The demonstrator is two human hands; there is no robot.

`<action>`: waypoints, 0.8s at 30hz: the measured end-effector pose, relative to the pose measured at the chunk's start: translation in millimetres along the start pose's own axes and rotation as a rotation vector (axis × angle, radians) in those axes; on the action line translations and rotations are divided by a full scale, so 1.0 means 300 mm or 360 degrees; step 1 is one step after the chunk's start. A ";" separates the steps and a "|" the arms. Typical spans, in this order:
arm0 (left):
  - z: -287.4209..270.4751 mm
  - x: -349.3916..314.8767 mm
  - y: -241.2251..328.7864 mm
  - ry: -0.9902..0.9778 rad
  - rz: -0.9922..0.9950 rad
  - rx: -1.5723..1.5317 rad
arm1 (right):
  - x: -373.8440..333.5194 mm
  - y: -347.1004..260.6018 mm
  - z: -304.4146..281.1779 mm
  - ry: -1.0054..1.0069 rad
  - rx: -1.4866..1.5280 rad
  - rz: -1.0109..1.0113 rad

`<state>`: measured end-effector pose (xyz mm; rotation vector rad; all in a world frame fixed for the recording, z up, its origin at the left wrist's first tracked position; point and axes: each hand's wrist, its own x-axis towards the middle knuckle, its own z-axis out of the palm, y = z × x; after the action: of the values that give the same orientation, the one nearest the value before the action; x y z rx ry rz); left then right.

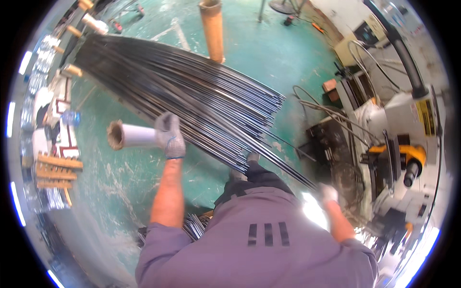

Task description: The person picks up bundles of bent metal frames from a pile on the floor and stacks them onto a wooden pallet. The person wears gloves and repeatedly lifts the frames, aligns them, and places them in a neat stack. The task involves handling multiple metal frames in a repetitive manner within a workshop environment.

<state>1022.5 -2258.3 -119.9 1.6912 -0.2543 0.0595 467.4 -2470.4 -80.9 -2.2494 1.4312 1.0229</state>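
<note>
Long dark metal bars (192, 81) lie in a wide fanned bundle across the middle, running from the far left toward me. My right hand (329, 194), in a pale glove and blurred, closes round the near ends of a few long metal bars (283, 164) that slant over the bundle. At the bundle's left edge is my left hand (170, 136), in a grey-white knit glove, with its fingers curled. What it grips, if anything, is hidden. Just left of that hand, a white-sided tube (139, 135) with a brown frayed end stands partly behind the glove.
A brown upright tube (212, 33) stands beyond the bundle. At the right is a machine with a yellow-and-black motor (408, 158), a thick dark arm (401, 53) and looping cables (331, 108). Notched wooden pieces (57, 171) sit at the left. More bars (194, 225) lie by my left elbow.
</note>
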 end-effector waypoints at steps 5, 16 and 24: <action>0.153 -0.198 -0.302 -0.0238 -0.1897 -0.1073 | -0.447 0.633 0.444 0.0265 0.0201 0.0586; 0.166 -0.196 -0.053 -0.0509 -0.1832 -0.1335 | -0.493 0.435 0.543 0.1268 0.0329 0.0473; 0.363 -0.575 0.443 -0.1322 -0.1388 -0.1715 | -0.561 1.115 0.908 0.1128 0.0533 0.0861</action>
<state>816.0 -2357.8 -37.9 0.5461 -0.0922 -1.2288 19.6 -2357.3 -113.7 -2.0909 2.3692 0.0193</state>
